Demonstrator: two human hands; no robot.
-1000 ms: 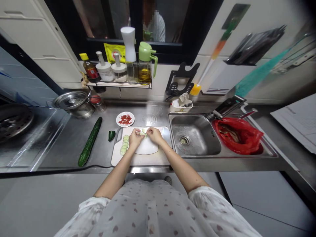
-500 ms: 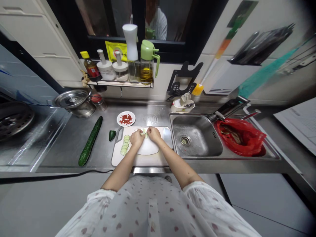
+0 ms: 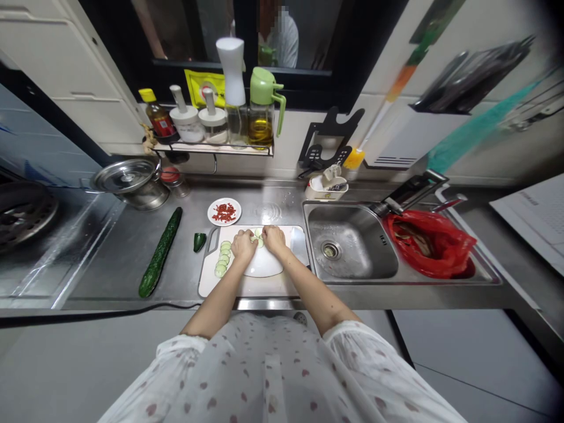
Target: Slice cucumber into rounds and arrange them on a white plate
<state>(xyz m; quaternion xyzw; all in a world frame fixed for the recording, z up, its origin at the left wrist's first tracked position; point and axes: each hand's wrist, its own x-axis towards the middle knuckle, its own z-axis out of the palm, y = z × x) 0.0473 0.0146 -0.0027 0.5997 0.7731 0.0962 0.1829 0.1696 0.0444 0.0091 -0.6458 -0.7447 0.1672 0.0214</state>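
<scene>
Both my hands work over a white plate (image 3: pixel 264 265) that lies on the cutting board (image 3: pixel 211 289). My left hand (image 3: pixel 244 244) is closed, with a pale cucumber slice (image 3: pixel 254 238) at its thumb and fingertips. Curled inward beside it, my right hand (image 3: pixel 274 239) pinches at the edge of another cucumber slice (image 3: pixel 260 242); its fingertips are partly hidden. One more slice (image 3: pixel 258 232) lies at the plate's far side. Left of my left hand, a row of overlapping cucumber slices (image 3: pixel 224 258) rests on the board. A broad shiny knife blade (image 3: pixel 298 239) lies along the board's right side.
A whole cucumber (image 3: pixel 161 252) and a cut cucumber end (image 3: pixel 200 241) lie left of the board. Behind it sits a small plate (image 3: pixel 211 218) of chopped red pieces. To the right are the sink (image 3: pixel 352 258) and a red bag (image 3: pixel 440 258). A lidded pot (image 3: pixel 145 195) stands back left.
My left hand has shifted slightly, its fingers rolling further over the slices on the plate. My right hand stays almost in place. The view has tilted a little.
</scene>
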